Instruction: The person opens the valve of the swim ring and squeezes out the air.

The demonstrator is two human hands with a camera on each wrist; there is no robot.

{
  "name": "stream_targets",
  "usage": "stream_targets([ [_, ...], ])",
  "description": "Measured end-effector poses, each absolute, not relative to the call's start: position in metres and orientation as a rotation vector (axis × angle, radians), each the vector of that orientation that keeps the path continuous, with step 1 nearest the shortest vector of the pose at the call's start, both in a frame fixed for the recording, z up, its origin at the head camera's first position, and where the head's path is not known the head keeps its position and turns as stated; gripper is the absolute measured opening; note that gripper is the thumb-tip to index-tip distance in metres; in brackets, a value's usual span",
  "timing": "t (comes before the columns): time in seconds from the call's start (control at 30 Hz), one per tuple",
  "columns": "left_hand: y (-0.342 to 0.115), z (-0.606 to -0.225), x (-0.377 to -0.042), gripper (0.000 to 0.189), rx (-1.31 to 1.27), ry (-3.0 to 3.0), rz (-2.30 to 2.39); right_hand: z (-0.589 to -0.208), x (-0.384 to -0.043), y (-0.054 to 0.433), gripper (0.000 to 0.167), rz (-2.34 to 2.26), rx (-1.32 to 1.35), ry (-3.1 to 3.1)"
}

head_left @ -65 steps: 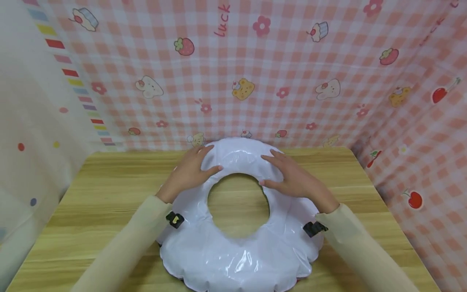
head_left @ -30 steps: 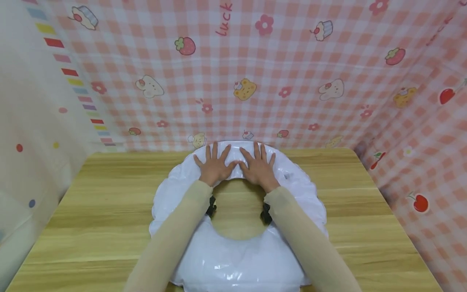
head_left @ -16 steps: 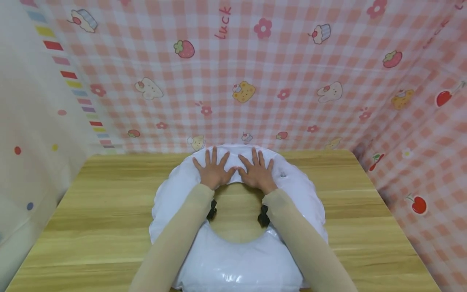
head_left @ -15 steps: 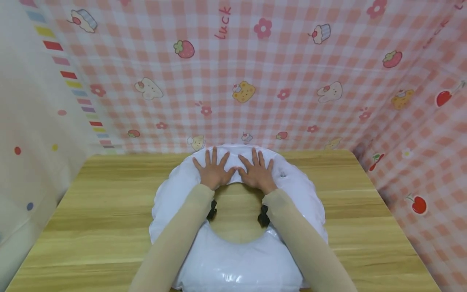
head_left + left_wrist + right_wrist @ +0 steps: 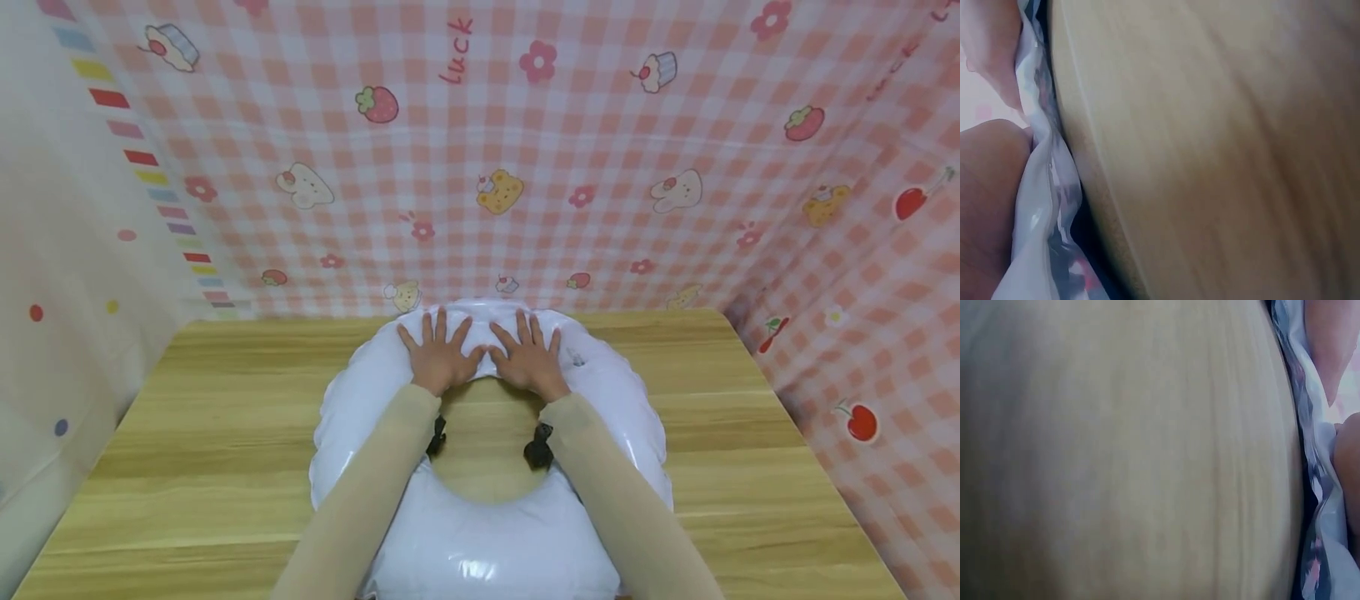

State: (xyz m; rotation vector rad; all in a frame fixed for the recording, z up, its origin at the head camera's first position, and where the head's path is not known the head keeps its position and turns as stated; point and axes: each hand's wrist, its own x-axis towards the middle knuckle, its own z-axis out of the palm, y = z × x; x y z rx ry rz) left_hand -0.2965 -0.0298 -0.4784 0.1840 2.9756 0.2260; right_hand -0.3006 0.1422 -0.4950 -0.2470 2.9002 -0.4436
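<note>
A white inflatable swim ring (image 5: 495,542) lies on the wooden table, its far part flattened and wrinkled, its near part still puffy. My left hand (image 5: 441,358) presses flat on that far part with fingers spread. Beside it my right hand (image 5: 531,357) presses the same way, and the two thumbs meet near the middle. A small clear valve (image 5: 576,357) shows on the ring just right of my right hand. Both wrist views show the ring's inner edge (image 5: 1038,187) creased under the hands, with a coloured print on its underside.
The wooden table (image 5: 202,433) spreads out on both sides of the ring and shows through its hole. A pink checked cloth (image 5: 450,150) hangs right behind the table, and similar cloth covers the right side. A pale cloth (image 5: 82,250) hangs at the left.
Both hands have come inward from the ring's sides to its far part and now press there. The ring has turned slightly, showing the valve, and its far part has sunk flatter.
</note>
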Motion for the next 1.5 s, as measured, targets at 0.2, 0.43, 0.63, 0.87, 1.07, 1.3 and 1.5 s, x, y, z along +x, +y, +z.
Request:
stream_targets([
  [0.2, -0.030, -0.480, -0.299, 0.069, 0.187, 2.955, 0.216, -0.498, -0.301, 0.141, 0.058, -0.431, -0.240, 2.909],
  [0.43, -0.031, -0.482, -0.301, 0.069, 0.179, 2.940, 0.208, -0.498, -0.301, 0.141, 0.058, -0.421, -0.240, 2.912],
  [0.63, -0.030, -0.479, -0.300, 0.068, 0.166, 2.935, 0.202, -0.495, -0.302, 0.140, 0.058, -0.427, -0.256, 2.885],
  [0.87, -0.030, -0.479, -0.297, 0.067, 0.170, 2.896, 0.256, -0.498, -0.304, 0.140, 0.059, -0.372, -0.224, 2.823],
  [1.07, -0.032, -0.480, -0.296, 0.069, 0.157, 2.889, 0.258, -0.498, -0.306, 0.139, 0.059, -0.350, -0.231, 2.805],
  [1.3, -0.038, -0.498, -0.303, 0.071, 0.092, 2.864, 0.273, -0.493, -0.304, 0.136, 0.058, -0.317, -0.330, 2.811],
  [1.5, -0.041, -0.501, -0.306, 0.071, 0.086, 2.884, 0.292, -0.491, -0.306, 0.134, 0.058, -0.260, -0.343, 2.819],
])
